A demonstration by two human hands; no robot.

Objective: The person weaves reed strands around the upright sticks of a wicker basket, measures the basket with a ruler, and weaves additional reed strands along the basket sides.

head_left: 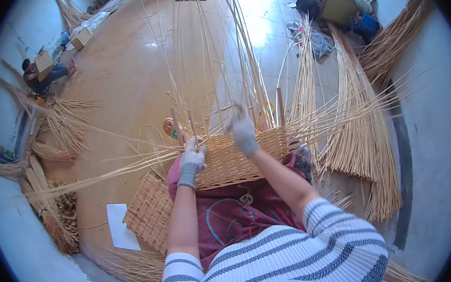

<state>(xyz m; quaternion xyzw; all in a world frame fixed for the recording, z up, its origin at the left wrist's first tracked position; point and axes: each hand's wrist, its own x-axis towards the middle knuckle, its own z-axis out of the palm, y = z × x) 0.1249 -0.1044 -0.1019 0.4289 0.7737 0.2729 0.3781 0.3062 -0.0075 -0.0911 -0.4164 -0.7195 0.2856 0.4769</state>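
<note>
A half-woven wicker basket (243, 158) rests on my lap, its side facing me. Tall loose wicker rods (206, 63) stand up from its far part, and more rods (335, 119) stick out to the right. My left hand (192, 158), in a grey-white glove, is closed at the basket's upper left edge beside an upright stake. Over the upper edge, right of the middle, is my right hand (243, 131), also gloved. Motion smears its fingers among the rods, so I cannot tell what it holds.
A woven panel (149, 210) and a white sheet (121, 227) lie on the floor at left. Wicker bundles (355, 136) lean at right, others (65, 127) at left. Another person (45, 74) sits by the left wall with a woven piece. Bags and a blue container (369, 24) stand back right.
</note>
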